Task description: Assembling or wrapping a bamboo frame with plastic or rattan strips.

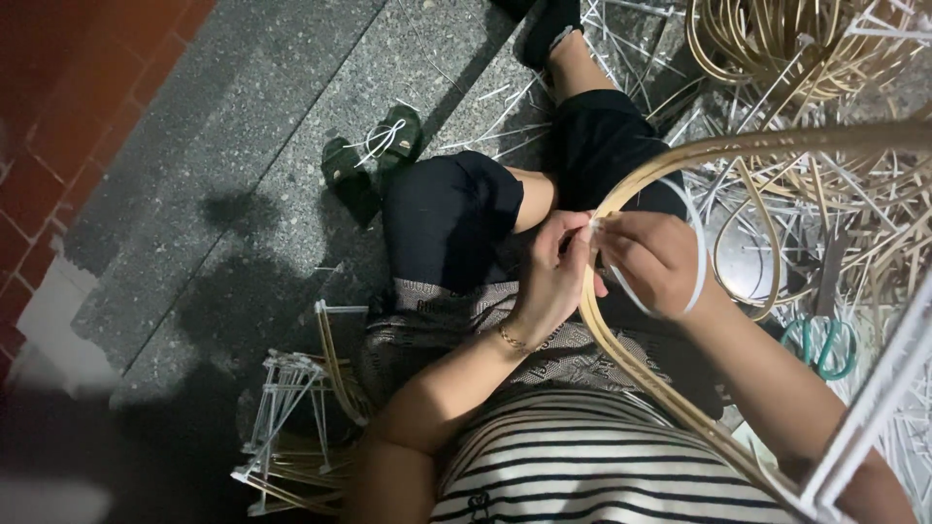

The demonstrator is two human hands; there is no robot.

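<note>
Both hands meet over the lap: the left hand [550, 277] pinches a white tie [697, 254] against the cane hoop [621, 359], while the right hand [652, 262] grips the hoop and tie (its loop curls round the knuckles). Scissors [823, 347] lie just right of the right hand, sandals [374, 155] on the floor [243, 194] beyond the left.

A grey speckled stone floor [291, 116] lies in dim light, crossed by dark shadows. A red tiled strip [58, 97] borders it at one side.

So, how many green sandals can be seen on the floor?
2: one green sandal and a second sandal lie side by side on the grey floor, beside the person's knee. Others may be hidden.
</note>
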